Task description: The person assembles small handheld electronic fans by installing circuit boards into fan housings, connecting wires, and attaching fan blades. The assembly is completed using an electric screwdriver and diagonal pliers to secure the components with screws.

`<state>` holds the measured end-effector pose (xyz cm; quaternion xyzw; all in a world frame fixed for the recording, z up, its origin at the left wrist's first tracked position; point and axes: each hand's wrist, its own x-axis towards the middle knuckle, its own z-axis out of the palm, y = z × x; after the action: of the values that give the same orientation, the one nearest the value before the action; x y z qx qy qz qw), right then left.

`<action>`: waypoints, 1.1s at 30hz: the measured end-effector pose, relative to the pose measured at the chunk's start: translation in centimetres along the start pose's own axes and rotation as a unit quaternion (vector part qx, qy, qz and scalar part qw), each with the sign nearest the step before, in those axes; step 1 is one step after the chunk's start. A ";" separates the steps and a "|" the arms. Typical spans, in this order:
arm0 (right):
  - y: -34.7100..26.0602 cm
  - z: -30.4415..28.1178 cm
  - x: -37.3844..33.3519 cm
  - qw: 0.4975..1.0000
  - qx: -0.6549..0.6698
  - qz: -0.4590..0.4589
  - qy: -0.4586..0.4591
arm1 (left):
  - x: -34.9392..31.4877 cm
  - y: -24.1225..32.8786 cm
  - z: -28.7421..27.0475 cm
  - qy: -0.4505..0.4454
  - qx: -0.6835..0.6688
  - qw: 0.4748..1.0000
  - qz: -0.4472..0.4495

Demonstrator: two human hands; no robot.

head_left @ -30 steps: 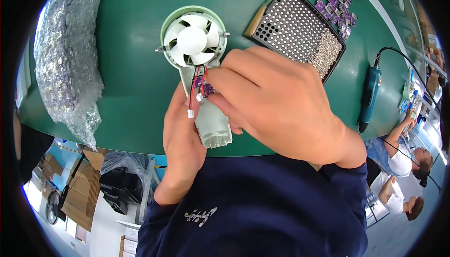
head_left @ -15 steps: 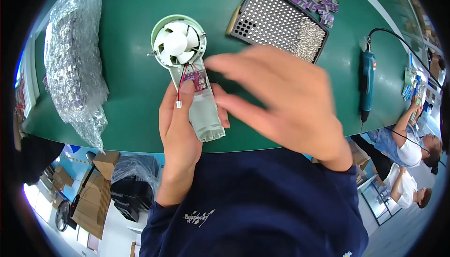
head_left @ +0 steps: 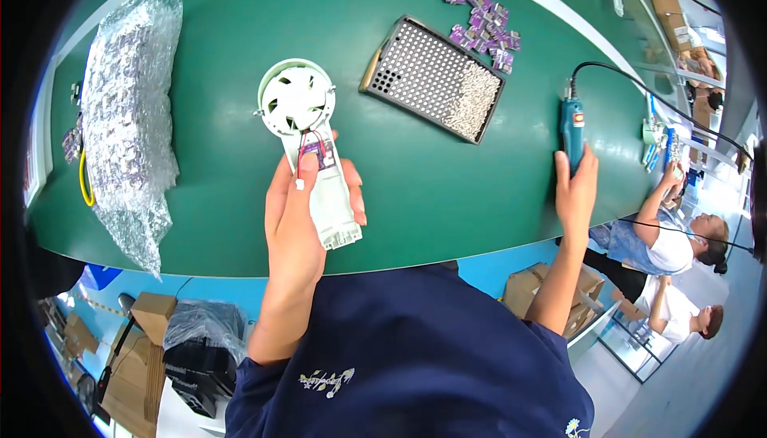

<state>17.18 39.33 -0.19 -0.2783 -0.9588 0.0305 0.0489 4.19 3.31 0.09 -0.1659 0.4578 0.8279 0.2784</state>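
My left hand [head_left: 292, 214] is closed around the pale green handle of a handheld fan's half-shell [head_left: 334, 210], its thumb lying over a small purple circuit board [head_left: 324, 153] seated there. White fan blades [head_left: 297, 101] fill the round head at the far end. Red and black wires run from the head, and a small white plug [head_left: 300, 184] hangs loose beside the thumb. On the right, my right hand [head_left: 577, 194] has its fingers around the lower body of a teal electric screwdriver [head_left: 572, 122] lying on the table; the tool's tip is hidden under the hand.
A black screw tray [head_left: 423, 67] with a perforated plate and many small screws sits beyond the fan. Behind it lie several purple boards [head_left: 483, 23]. Bubble-wrapped goods [head_left: 128, 110] and a yellow-handled tool [head_left: 85, 178] are at left. The screwdriver's cable [head_left: 615, 71] arcs right, towards two seated co-workers.
My right hand has left the fan's side, moved right and taken hold of the electric screwdriver. My left hand still holds the fan's half-shell. The whole view has shifted.
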 end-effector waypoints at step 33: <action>-23.6 -0.2 11.4 0.507 0.720 -0.470 -0.062 | -0.2 -0.1 -0.1 0.017 -0.023 0.999 -0.025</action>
<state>-4.95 25.54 2.92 0.3467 -0.5982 0.6997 0.1800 4.37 3.22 0.10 -0.1975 0.4391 0.8278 0.2879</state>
